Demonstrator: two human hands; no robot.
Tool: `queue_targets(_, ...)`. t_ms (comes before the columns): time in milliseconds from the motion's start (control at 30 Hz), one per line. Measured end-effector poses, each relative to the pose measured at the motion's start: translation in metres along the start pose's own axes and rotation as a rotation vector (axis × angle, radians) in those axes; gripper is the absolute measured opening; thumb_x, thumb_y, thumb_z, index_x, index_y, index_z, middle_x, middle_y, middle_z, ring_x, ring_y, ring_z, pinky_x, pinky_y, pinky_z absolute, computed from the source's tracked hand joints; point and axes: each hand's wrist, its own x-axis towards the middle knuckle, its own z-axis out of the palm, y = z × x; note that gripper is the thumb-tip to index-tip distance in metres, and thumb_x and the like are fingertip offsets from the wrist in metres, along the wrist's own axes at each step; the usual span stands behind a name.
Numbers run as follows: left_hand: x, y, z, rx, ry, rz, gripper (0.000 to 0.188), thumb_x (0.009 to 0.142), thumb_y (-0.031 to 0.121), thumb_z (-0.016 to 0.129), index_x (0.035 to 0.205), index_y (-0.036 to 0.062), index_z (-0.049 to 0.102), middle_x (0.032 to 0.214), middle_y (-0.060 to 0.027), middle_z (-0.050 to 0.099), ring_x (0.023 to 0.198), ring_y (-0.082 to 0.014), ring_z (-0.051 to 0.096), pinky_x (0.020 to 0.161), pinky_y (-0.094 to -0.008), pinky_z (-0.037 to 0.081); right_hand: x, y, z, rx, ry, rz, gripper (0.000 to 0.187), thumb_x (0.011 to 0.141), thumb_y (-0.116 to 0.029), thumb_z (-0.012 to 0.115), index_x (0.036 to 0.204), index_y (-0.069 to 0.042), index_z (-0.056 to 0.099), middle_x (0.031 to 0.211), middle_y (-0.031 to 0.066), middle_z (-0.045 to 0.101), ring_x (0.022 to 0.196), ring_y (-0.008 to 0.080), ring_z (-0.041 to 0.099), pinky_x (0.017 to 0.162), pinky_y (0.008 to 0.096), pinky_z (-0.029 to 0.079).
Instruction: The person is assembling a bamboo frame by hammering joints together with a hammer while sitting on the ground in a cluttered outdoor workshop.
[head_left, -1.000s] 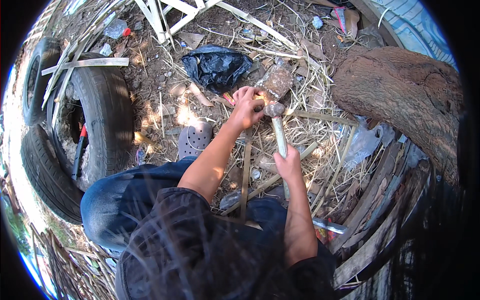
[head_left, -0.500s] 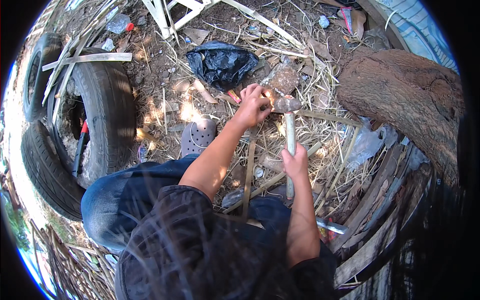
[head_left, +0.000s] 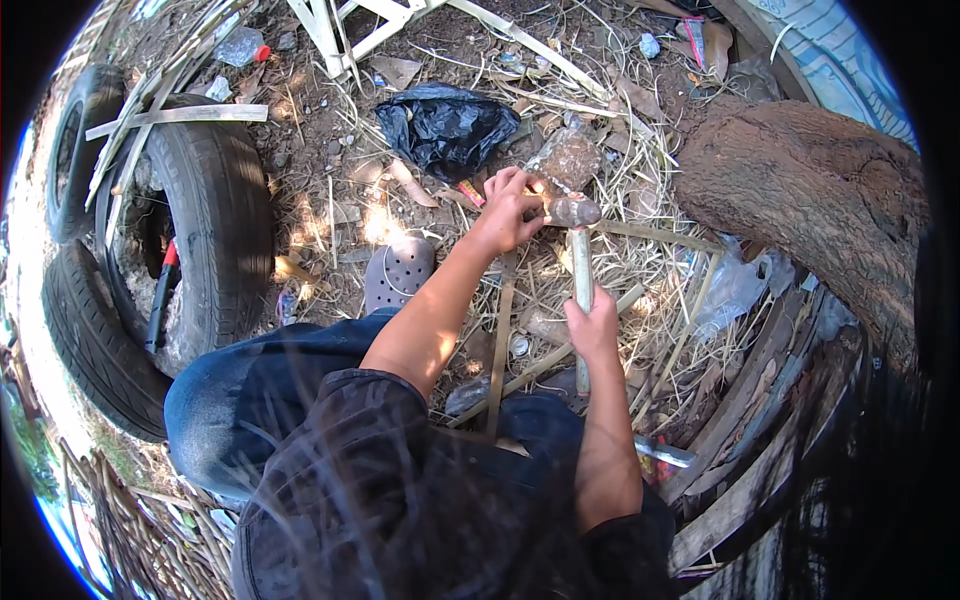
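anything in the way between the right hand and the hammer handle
Nothing visible: the right hand is wrapped directly around the hammer handle. At the upper end, the left hand is close beside the hammer head; whether they touch is unclear.

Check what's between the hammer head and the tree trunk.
Head view: straw and a wooden strip lie between hammer head and tree trunk.

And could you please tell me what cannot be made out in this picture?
In the head view:
What the left hand may hold: screened by the hand itself.
Part of the hammer handle: covered by the right hand.
Left end of the metal strip: behind the right forearm.
Blue patterned surface: cut off by the fisheye rim.
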Motion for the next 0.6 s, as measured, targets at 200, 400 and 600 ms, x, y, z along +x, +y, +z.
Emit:
queue_targets(200, -0.001, 0.000, -0.003, 0.006, -0.018, -0.006, 0.023, 0.062, 0.018, 0.082, 0.082, 0.0104, 0.072, 0.115, -0.0073, 0.056, 0.121, -0.0326, 0.042, 0.099, -0.0476, 0.029, -0.001, -0.020, -0.004, 0.030, -0.062, 0.137, 0.013, 0.078, -0.007, 0.057, 0.085, 0.003, 0.058, 0.064, 0.0086, 0.055, 0.056, 0.0151, 0.053, 0.054, 0.0346, 0.045)
queue_targets(400, -0.002, -0.002, -0.001, 0.013, -0.019, 0.013, 0.024, 0.062, 0.017, 0.081, 0.083, 0.0107, 0.071, 0.116, -0.0073, 0.056, 0.121, -0.0340, 0.041, 0.099, -0.0483, 0.029, 0.000, -0.020, -0.008, 0.008, -0.078, 0.122, 0.015, 0.078, -0.007, 0.057, 0.088, 0.004, 0.058, 0.064, 0.0083, 0.054, 0.058, 0.0144, 0.050, 0.056, 0.0342, 0.045)
queue_targets(600, -0.002, -0.003, 0.002, 0.021, 0.001, 0.039, 0.027, 0.061, 0.016, 0.081, 0.086, 0.0119, 0.072, 0.116, -0.0078, 0.056, 0.121, -0.0344, 0.042, 0.100, -0.0482, 0.030, -0.003, -0.023, -0.007, 0.040, -0.083, 0.296, 0.015, 0.078, -0.008, 0.057, 0.087, 0.004, 0.057, 0.063, 0.0090, 0.053, 0.057, 0.0162, 0.051, 0.056, 0.0351, 0.045)
